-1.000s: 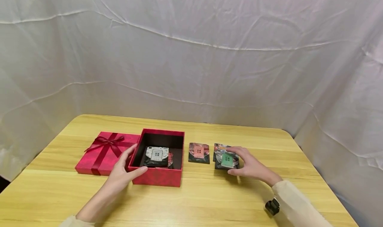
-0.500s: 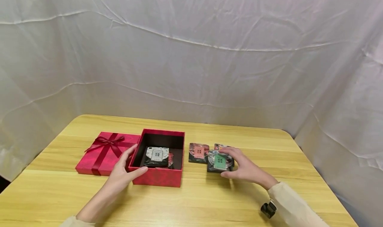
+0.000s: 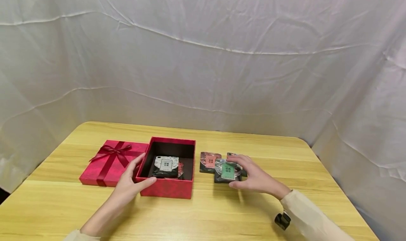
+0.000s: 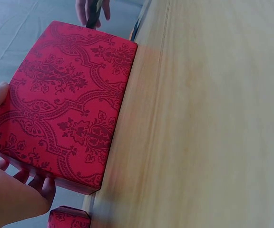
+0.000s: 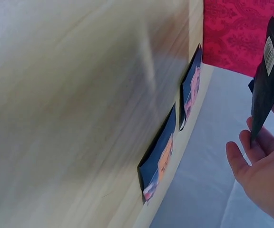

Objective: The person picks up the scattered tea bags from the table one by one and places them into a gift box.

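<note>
My left hand [image 3: 130, 184] holds the front left corner of an open red gift box [image 3: 166, 189], its thumb at the front rim and its fingers along the left wall. Inside the box lies a sachet with a white label [image 3: 166, 166], over another with red print. My right hand [image 3: 255, 177] pinches a black sachet with a green label [image 3: 226, 171] by its right side. In the right wrist view this sachet [image 5: 269, 80] is tilted and off the table, its barcoded back showing. Behind it lie a sachet with a red label [image 3: 210, 161] and another, mostly hidden sachet [image 3: 232, 155].
The red box lid [image 3: 109, 161] with a ribbon bow lies left of the box, against it. Wooden table [image 3: 177, 220] extends on all sides. A pale cloth [image 3: 203, 75] hangs behind and at both sides.
My right hand has moved left with the green-labelled sachet, from over the rear right sachet to in front of the red-labelled one. The left hand stays at the box corner.
</note>
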